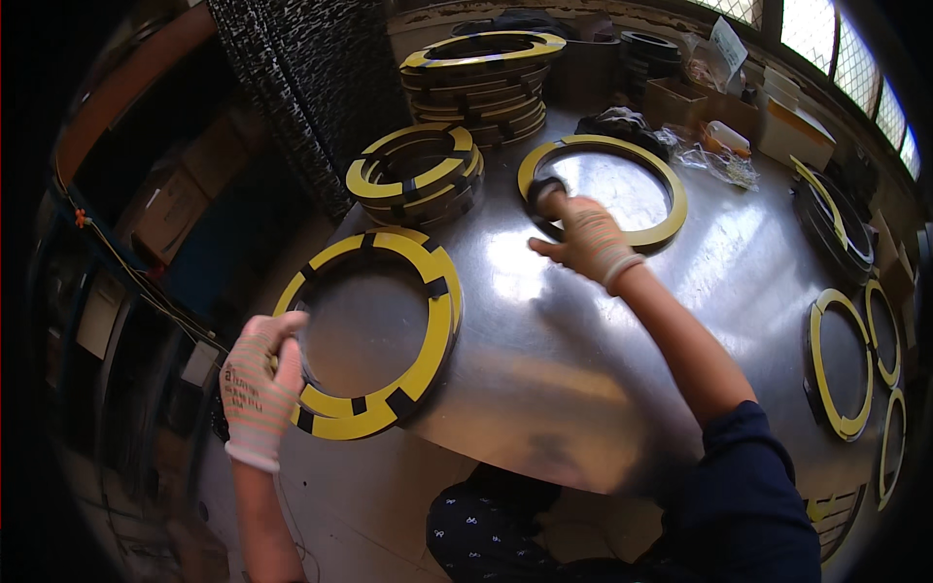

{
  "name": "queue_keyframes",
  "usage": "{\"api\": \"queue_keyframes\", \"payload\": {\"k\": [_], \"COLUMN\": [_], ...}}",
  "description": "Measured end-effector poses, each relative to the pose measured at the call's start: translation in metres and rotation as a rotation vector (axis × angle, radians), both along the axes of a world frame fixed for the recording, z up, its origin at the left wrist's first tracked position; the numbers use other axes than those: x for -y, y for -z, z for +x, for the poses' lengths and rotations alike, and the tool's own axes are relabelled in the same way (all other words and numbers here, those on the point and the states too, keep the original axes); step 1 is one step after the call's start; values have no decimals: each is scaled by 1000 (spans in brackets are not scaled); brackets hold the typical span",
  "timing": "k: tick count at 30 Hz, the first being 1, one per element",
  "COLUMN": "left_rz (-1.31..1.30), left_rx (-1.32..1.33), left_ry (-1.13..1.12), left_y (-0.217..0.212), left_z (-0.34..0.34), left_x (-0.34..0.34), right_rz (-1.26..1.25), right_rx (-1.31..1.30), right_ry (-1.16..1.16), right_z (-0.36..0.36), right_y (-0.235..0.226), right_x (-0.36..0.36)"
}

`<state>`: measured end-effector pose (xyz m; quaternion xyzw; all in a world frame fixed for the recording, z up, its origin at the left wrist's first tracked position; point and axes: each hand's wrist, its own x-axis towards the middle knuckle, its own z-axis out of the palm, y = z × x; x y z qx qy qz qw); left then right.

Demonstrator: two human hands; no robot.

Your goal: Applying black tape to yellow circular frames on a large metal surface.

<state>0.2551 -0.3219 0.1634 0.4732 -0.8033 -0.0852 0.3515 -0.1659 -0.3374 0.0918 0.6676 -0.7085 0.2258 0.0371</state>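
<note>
My left hand (259,389), in a pale striped glove, is closed at the left side of a large flat yellow ring (437,330). Short black strips cross this ring, which lies on another like it and juts past the near-left table edge. Further off, my gloved right hand (591,238) grips a small dark round thing, apparently a roll of black tape (544,192), slightly blurred. It is over the left rim of another yellow ring (671,216), lying flat with no strips showing. My fingers hide part of that rim.
Stacks of yellow-and-black rings (428,185) and taller-piled rings (476,97) stand at the back left of the metal table (515,389). More rings (841,364) lie along the right edge. Boxes (792,131) and clear plastic wrap (700,155) sit at the back right.
</note>
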Motion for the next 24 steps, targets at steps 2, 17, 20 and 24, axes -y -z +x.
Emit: {"api": "queue_keyframes", "payload": {"k": [2,17,20,24], "left_rz": [45,-127,-154,-19], "left_rx": [-64,-267,36,267], "left_ry": [763,805,797,1009], "left_y": [-29,44,89,112], "left_z": [-64,-202,-206,-204], "left_x": [-40,-131,-143,-178], "right_rz": [63,185,49,-139], "right_rx": [-51,230,250,220], "right_ry": [112,22,4,-15], "right_z": [-69,-87,-37,32], "right_y": [6,54,66,88], "right_x": [-15,-218,-311,-380]}}
